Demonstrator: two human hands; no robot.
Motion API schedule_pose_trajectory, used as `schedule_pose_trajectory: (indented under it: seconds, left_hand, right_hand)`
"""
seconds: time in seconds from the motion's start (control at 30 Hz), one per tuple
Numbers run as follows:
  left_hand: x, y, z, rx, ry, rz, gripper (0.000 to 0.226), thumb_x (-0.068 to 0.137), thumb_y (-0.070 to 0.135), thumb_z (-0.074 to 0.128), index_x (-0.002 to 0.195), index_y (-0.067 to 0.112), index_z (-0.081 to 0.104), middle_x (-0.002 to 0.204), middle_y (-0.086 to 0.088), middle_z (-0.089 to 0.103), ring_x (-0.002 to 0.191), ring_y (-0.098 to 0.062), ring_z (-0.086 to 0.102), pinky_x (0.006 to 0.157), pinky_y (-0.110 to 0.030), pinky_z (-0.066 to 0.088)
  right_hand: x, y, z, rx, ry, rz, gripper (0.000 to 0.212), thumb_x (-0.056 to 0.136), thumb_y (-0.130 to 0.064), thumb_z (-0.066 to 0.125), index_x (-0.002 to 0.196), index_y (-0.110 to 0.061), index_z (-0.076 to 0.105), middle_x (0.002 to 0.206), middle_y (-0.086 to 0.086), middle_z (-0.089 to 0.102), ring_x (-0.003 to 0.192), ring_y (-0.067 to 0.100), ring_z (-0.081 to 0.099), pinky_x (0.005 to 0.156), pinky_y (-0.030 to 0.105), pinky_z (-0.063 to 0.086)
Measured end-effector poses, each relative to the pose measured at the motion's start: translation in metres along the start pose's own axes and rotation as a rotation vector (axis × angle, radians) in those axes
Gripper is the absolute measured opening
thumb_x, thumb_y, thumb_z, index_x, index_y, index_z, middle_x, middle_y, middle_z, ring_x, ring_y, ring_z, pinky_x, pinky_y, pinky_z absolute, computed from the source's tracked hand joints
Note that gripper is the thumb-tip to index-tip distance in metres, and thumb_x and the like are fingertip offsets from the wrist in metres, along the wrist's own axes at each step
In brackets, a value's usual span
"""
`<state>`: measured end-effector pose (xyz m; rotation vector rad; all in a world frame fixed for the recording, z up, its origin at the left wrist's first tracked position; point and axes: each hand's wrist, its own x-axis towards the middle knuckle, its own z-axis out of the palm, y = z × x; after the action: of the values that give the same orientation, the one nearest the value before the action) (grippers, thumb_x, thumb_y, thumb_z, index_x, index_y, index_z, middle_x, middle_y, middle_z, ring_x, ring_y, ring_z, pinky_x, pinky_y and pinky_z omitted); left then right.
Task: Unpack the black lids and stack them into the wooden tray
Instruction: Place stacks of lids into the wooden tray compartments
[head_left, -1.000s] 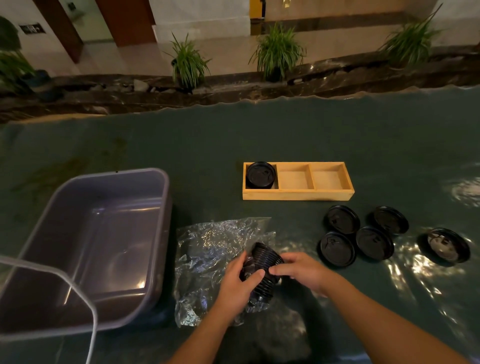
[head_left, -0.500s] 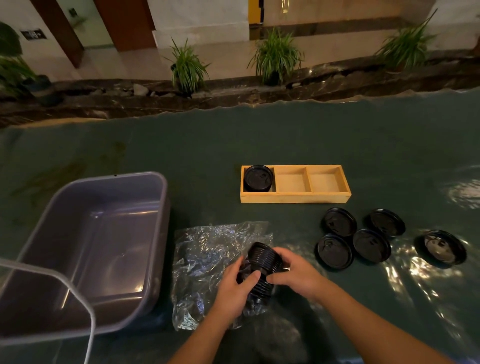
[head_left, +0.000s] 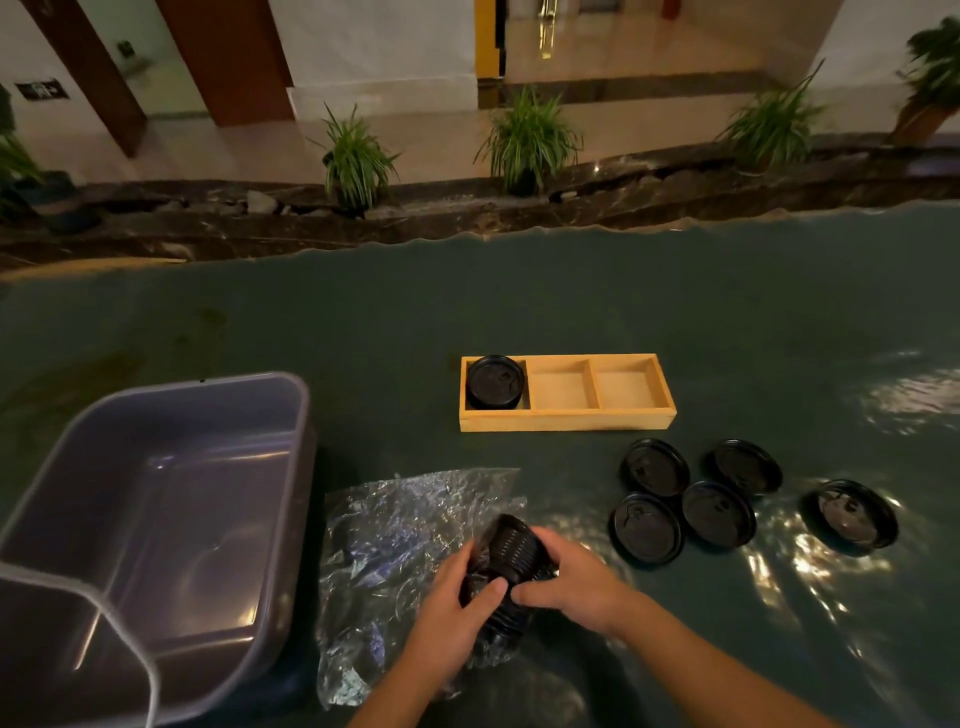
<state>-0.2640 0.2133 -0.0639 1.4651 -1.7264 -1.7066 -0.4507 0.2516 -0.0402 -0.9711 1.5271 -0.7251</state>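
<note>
A stack of black lids lies on its side, partly inside a crumpled clear plastic bag, near the table's front. My left hand grips the stack from the left and below. My right hand pinches it from the right. The wooden tray with three compartments sits beyond; its left compartment holds black lids, the other two are bare. Several loose black lids lie flat to the right, one more farther right.
A large grey plastic tub stands at the left. The table wears a dark green cloth. Beyond its far edge run a stone ledge and potted grass plants.
The view has shifted slightly. Both hands stay on the lid stack, which has tilted and slid a little further out of the bag.
</note>
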Motion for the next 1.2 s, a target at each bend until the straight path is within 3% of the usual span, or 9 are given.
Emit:
schedule_pose_trajectory:
  seconds: [0.1,0.27,0.43,0.5,0.7,0.87,1.0,1.1,1.2]
  left_hand:
    - [0.004,-0.001,0.003,-0.030,0.023,-0.023,0.067,0.087,0.044,0.069,0.146,0.039,0.039,0.145,0.010,0.044,0.130,-0.011,0.049,0.109,-0.043,0.045]
    - [0.006,-0.006,0.006,-0.079,0.054,-0.034,0.072,0.086,0.039,0.071,0.149,0.033,0.037,0.154,0.008,0.038,0.138,-0.014,0.039,0.116,-0.043,0.035]
    - [0.007,0.001,0.006,-0.085,0.042,-0.047,0.065,0.090,0.028,0.067,0.148,0.031,0.038,0.144,0.011,0.041,0.120,-0.005,0.042,0.090,-0.014,0.042]
    - [0.008,0.003,0.007,-0.067,0.043,-0.053,0.062,0.090,0.029,0.067,0.145,0.033,0.038,0.139,0.015,0.040,0.118,-0.004,0.042,0.079,-0.007,0.044]
    - [0.012,0.003,0.003,-0.075,0.052,-0.052,0.049,0.086,0.024,0.073,0.125,0.035,0.046,0.133,0.012,0.046,0.102,0.014,0.045,0.079,0.006,0.038]
    - [0.021,0.008,-0.001,-0.109,-0.026,-0.102,0.062,0.071,0.052,0.074,0.124,0.040,0.044,0.137,0.013,0.043,0.120,0.001,0.044,0.099,-0.005,0.034]
    - [0.024,0.006,-0.001,-0.098,0.024,-0.122,0.054,0.077,0.052,0.072,0.121,0.042,0.044,0.129,0.021,0.042,0.109,0.012,0.044,0.080,0.006,0.035]
    - [0.020,-0.004,0.003,-0.085,0.075,-0.094,0.074,0.058,0.075,0.071,0.123,0.051,0.047,0.132,0.027,0.048,0.117,0.011,0.048,0.091,0.000,0.038]
    - [0.022,-0.012,0.008,-0.087,0.100,-0.127,0.058,0.071,0.053,0.079,0.123,0.048,0.052,0.137,0.018,0.054,0.122,0.002,0.052,0.096,-0.009,0.041]
  right_hand:
    - [0.000,-0.001,-0.009,0.147,0.065,0.063,0.042,0.074,-0.017,0.076,0.112,-0.027,0.062,0.104,-0.002,0.072,0.090,0.007,0.069,0.067,0.021,0.052]
    - [0.002,-0.014,-0.044,0.320,0.179,0.137,0.045,0.064,-0.026,0.074,0.107,-0.033,0.065,0.109,-0.002,0.071,0.102,0.018,0.066,0.072,0.032,0.051]
    - [0.025,-0.047,-0.091,0.315,0.316,0.058,0.041,0.080,-0.015,0.073,0.115,-0.033,0.060,0.111,-0.003,0.066,0.103,0.017,0.061,0.074,0.034,0.047]
    - [0.042,-0.062,-0.106,0.237,0.370,0.010,0.041,0.078,-0.018,0.076,0.112,-0.036,0.060,0.109,-0.004,0.066,0.102,0.017,0.062,0.075,0.034,0.050]
    - [0.103,-0.091,-0.132,-0.107,0.514,-0.072,0.045,0.074,-0.026,0.076,0.115,-0.027,0.058,0.102,-0.002,0.065,0.098,0.020,0.061,0.086,0.040,0.052]
    - [0.142,-0.091,-0.135,-0.721,0.615,0.018,0.064,0.087,-0.035,0.064,0.145,-0.027,0.037,0.137,0.006,0.050,0.123,0.029,0.046,0.100,0.039,0.040]
    - [0.159,-0.074,-0.126,-0.916,0.447,0.067,0.055,0.094,-0.045,0.051,0.145,-0.035,0.036,0.148,0.005,0.040,0.133,0.029,0.034,0.107,0.043,0.038]
    - [0.162,-0.065,-0.114,-1.043,0.370,0.091,0.054,0.096,-0.055,0.037,0.146,-0.035,0.035,0.152,0.006,0.035,0.138,0.031,0.028,0.110,0.045,0.032]
    - [0.162,-0.070,-0.117,-1.121,0.321,0.126,0.060,0.092,-0.061,0.036,0.147,-0.036,0.031,0.154,0.006,0.031,0.140,0.032,0.026,0.110,0.049,0.030]
